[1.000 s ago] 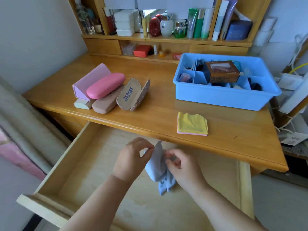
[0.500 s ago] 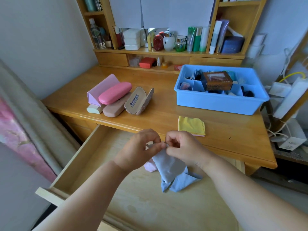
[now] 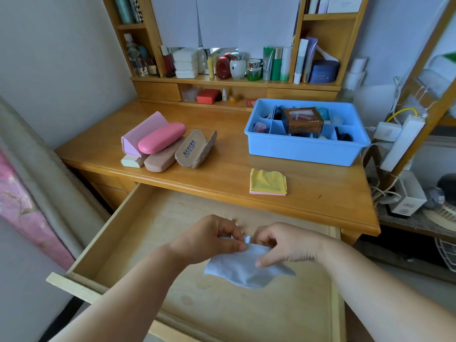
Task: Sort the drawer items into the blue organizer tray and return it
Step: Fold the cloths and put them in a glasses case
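Over the open wooden drawer (image 3: 118,233), my left hand (image 3: 209,239) and my right hand (image 3: 283,244) both pinch the top edge of a pale blue cloth (image 3: 241,270), which hangs spread out below them. The blue organizer tray (image 3: 303,149) stands on the desk at the back right, with a brown box (image 3: 303,120) and small items in its compartments. A folded yellow cloth (image 3: 267,181) on a pink one lies near the desk's front edge. Several glasses cases (image 3: 161,138), one of them open (image 3: 195,149), lie on the left of the desk.
Shelves at the back of the desk (image 3: 222,169) hold bottles, jars and boxes. A power strip (image 3: 402,141) with cables hangs at the right, above a cluttered low rack. A bed edge (image 3: 29,183) runs along the left.
My hands have lifted the blue cloth and spread it flat between them; earlier it hung bunched. The pink bit seen under it is out of sight.
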### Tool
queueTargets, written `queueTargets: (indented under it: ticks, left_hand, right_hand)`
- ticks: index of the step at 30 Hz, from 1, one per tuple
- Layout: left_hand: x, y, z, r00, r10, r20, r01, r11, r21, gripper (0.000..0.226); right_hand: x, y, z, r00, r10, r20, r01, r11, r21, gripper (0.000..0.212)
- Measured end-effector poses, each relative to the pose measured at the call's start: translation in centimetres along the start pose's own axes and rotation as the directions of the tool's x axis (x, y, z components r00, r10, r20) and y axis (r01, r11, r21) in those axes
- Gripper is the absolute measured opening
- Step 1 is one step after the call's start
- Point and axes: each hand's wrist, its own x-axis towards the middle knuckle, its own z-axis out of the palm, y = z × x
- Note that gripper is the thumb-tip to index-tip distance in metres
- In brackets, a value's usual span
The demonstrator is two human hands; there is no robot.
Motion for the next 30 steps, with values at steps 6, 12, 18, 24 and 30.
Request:
queueTargets:
  ticks: [6,12,18,24,30]
  left_hand:
    - [-1.1,-2.4,-0.1,0.986,-0.15,0.078,0.137,0.979,0.152,0.018]
    - [-2.1,-4.9,0.0,0.97,-0.233,-0.064,0.242,0.932,0.271,0.024]
    - [-3.1,-6.1,-0.1,0.937,-0.195,-0.29,0.189,0.981,-0.049,0.011]
    - [-4.5,-8.3,2.5,0.974,-0.139,-0.178,0.151,0.987,0.055,0.019]
    - [-3.6,-11.5,6.3,0.955,-0.292,0.055,0.249,0.889,0.383,0.016]
  right_hand:
    - [-1.7,4.0,1.1,0.985,0.173,0.005,-0.173,0.985,0.008,0.016]
    - [-1.7,5.9,2.0,0.947,0.243,-0.209,-0.268,0.958,-0.1,0.013]
    - [-2.9,5.0,1.9,0.869,0.127,-0.478,-0.096,0.991,0.09,0.019]
    - [-4.0,6.9,5.2,0.944,0.021,-0.328,-0.092,0.975,-0.203,0.02]
    - [-3.2,10.5,9.1,0.975,0.151,-0.163,-0.207,0.887,-0.413,0.007]
